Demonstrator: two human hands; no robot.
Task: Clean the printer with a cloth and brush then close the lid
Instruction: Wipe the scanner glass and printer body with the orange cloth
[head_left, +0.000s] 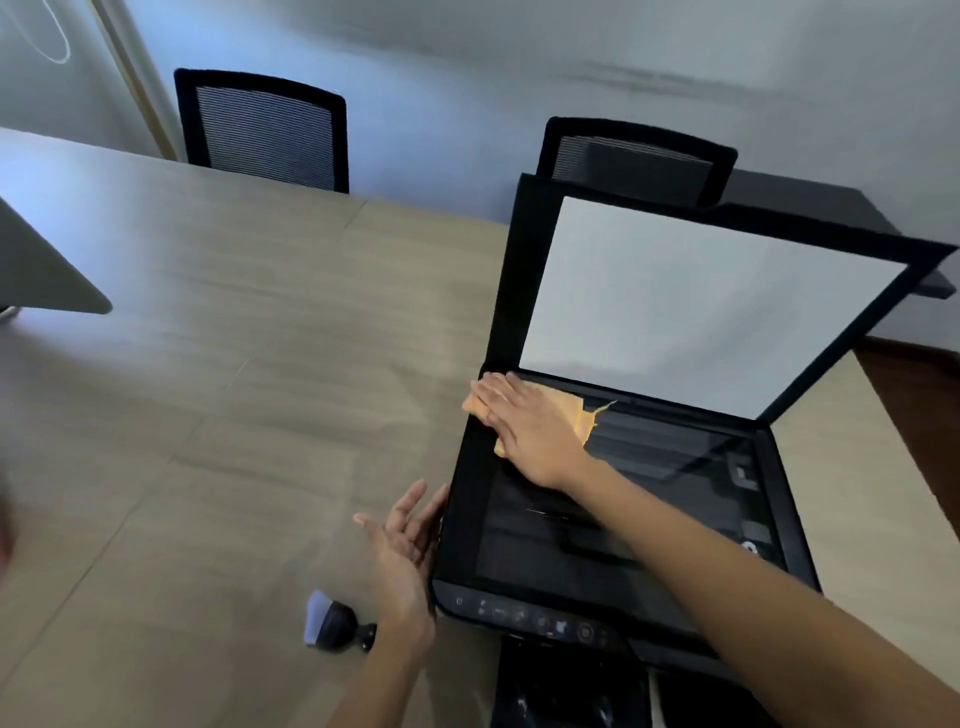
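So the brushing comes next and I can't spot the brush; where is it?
The small black brush with pale bristles lies on the wooden table, left of the black printer's front corner, just beside the left hand's wrist.

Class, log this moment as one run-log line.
right hand: flat on cloth, wiping printer | left hand: open, against printer side | brush: on table | lid: open

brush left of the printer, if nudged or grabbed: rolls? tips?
The brush lies on its side on the table, so tipping looks unlikely. Its stubby rounded body may roll a little if nudged. It looks small, probably light, an easy one-hand pickup; the bristles likely flex.
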